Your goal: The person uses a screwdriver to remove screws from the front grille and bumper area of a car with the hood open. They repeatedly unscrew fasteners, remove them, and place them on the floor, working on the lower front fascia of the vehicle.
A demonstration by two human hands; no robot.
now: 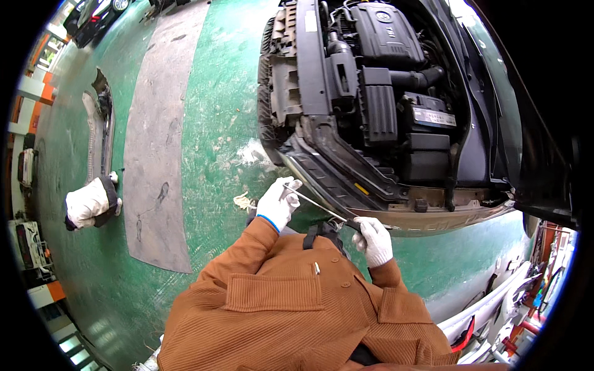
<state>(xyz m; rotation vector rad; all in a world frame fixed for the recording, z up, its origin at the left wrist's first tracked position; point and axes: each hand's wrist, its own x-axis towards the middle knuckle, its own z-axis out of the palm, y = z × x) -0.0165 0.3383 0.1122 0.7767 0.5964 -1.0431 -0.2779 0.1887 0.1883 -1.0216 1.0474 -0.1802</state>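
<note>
A long-shafted screwdriver [317, 204] slants across in front of my body, its thin metal shaft rising to the left. My right hand [374, 242], in a white glove, grips its dark handle. At the shaft's far end the fingers of my left hand [278, 203], also white-gloved, close around the tip. Just beyond both hands is the front corner of a car [346, 185] with its hood up. The car's front bumper cover is off, and the dark headlight [322, 176] lies nearest the shaft. My fingers partly hide the tip.
The engine cover [388, 34] and battery [430, 114] show in the bay. A person in white [91, 203] bends beside a removed bumper [102, 130] on the left. A grey strip [158, 136] crosses the green floor. Car parts [495, 309] lie at lower right.
</note>
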